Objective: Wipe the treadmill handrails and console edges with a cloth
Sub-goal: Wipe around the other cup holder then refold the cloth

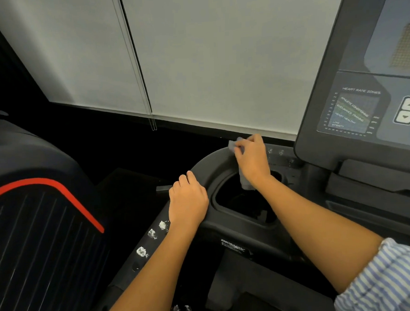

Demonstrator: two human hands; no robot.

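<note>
Beside the treadmill console [361,80], at its left edge: two bare hands, one cloth, one curved handrail.

Cloth [234,145]: one, small, pale grey-blue, crumpled. Its upper part pokes out past the fingertips on the top of the handrail [208,163]; a second fold hangs below the palm toward the dark recess [239,201] the rail loops around.

Right hand [253,161]: fingers closed around the cloth, pressing it on the far bend of the rail, just left of the console. The forearm ends in a rolled sleeve [386,279], blue and white striped.

Left hand [187,202]: fingers curled over the near outer side of the same rail, gripping it, palm down. It carries no cloth.

Handrail: dark grey, matte, smoothly bent. White foamy spots [157,230] lie along its lower stretch: three near the left wrist, at least two more at the bottom edge of view.

Console: one dark panel, tilted, with a heart rate zone chart [351,113] and two arrow buttons [408,110], one up, one down.

Behind: two pale roller blinds [206,60], side by side, with cords between them.

Left of view: one neighbouring machine [36,223], black with a red stripe.
</note>
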